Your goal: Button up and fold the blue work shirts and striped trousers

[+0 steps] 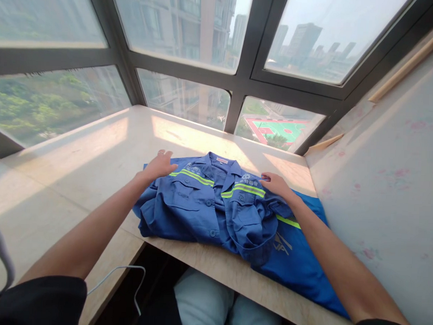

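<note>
Creases are threatening this lime-striped blue cloth jacket (182, 220) if left hand (159, 166) and right hand (275, 184), half-curled at its shoulders, grips unclear, are pulling unevenly.

Two bare hands (160, 165) (277, 184), one dark-blue cloth shirt (186, 213), one bright-blue cloth (305, 270) at four o'clock, one thin white cord (131, 266)

Below your right hand (274, 183), the bright blue cloth (307, 267) has letters (283, 249) like "VIP". The jacket's (182, 195) writing (249, 182) beside that hand is too blurry.
</note>
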Tool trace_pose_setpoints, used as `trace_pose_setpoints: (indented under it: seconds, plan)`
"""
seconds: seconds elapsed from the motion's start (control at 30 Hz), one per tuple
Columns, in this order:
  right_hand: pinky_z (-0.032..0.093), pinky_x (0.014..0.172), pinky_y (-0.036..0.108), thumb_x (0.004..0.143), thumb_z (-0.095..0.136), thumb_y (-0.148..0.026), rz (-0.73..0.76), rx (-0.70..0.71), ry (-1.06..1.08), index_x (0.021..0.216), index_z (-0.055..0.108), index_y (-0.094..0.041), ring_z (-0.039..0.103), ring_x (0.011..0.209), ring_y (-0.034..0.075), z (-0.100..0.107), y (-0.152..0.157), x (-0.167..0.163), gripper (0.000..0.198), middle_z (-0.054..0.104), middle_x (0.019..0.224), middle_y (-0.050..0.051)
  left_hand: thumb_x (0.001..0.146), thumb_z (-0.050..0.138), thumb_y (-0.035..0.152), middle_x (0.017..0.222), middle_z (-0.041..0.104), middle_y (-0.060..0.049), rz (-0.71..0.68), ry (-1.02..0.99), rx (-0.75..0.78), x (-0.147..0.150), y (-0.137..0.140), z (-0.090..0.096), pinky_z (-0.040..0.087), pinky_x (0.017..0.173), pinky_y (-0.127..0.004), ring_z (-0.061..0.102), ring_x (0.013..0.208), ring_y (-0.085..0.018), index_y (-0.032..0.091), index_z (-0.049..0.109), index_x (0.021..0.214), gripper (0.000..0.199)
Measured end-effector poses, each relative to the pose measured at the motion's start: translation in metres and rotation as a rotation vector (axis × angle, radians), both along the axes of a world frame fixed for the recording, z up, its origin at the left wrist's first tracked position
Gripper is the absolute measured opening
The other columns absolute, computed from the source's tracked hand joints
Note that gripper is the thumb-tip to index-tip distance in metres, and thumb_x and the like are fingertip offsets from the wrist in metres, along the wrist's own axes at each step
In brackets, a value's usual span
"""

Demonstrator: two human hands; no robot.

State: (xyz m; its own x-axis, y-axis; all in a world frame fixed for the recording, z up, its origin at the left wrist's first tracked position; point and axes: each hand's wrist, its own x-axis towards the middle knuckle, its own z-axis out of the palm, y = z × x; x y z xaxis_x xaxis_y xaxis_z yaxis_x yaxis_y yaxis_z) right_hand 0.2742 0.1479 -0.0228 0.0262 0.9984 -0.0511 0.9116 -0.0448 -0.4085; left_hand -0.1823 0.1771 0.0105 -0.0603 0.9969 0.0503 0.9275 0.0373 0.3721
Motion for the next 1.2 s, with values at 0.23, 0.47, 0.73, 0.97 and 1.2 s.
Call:
trace_pose_setpoints:
  seconds: [0.23, 0.47, 0.73, 0.97, 1.2]
  plan:
    - [0.049, 0.091, 0.035, 0.074, 0.069, -0.022, 0.049, -0.035, -0.186, 0.116, 0.070, -0.016, 0.064, 0.110, 0.032, 0.001, 0.018, -0.013, 0.042, 0.073, 0.115, 0.014, 0.088, 0.053, 0.046, 0.143, 0.054, -0.018, -0.400, 0.123, -0.110, 0.069, -0.008, -0.030, 0.036, 0.112, -0.037, 0.045, 0.137, -0.031, 0.013, 0.051, 0.137, 0.059]
    - [0.046, 0.093, 0.031, 0.083, 0.057, -0.017, 0.057, -0.025, -0.140, 0.118, 0.070, -0.015, 0.065, 0.109, 0.027, 0.004, 0.020, -0.010, 0.037, 0.072, 0.116, 0.012, 0.092, 0.044, 0.055, 0.156, 0.035, -0.022, -0.389, 0.244, -0.219, 0.088, -0.020, -0.049, 0.024, 0.113, -0.061, 0.024, 0.148, -0.039, 0.015, 0.039, 0.146, 0.067]
    - [0.048, 0.064, 0.024, 0.074, 0.070, -0.032, 0.188, -0.177, 0.052, 0.094, 0.075, -0.017, 0.065, 0.071, 0.019, 0.012, 0.020, -0.030, 0.026, 0.072, 0.074, 0.002, 0.099, 0.026, 0.053, 0.159, 0.030, -0.022, -0.326, 0.301, -0.020, 0.085, -0.040, -0.085, 0.019, 0.118, -0.054, 0.023, 0.149, -0.036, 0.007, 0.036, 0.150, 0.070]
    - [0.038, 0.044, 0.019, 0.063, 0.073, -0.031, 0.190, -0.510, 0.438, 0.080, 0.073, -0.017, 0.056, 0.054, 0.012, 0.022, 0.015, -0.035, 0.022, 0.063, 0.059, -0.001, 0.098, 0.026, 0.053, 0.157, 0.035, -0.018, -0.308, 0.290, 0.057, 0.085, -0.044, -0.090, 0.019, 0.120, -0.051, 0.026, 0.149, -0.032, 0.011, 0.040, 0.150, 0.068]
    - [0.045, 0.045, 0.023, 0.064, 0.081, -0.031, -0.038, -0.272, 0.248, 0.133, 0.057, -0.012, 0.063, 0.054, 0.013, 0.006, 0.025, -0.034, 0.075, 0.071, 0.110, 0.016, 0.099, 0.027, 0.051, 0.156, 0.038, -0.018, -0.295, 0.262, 0.079, 0.086, -0.047, -0.088, 0.020, 0.120, -0.049, 0.028, 0.148, -0.031, 0.011, 0.043, 0.149, 0.066]
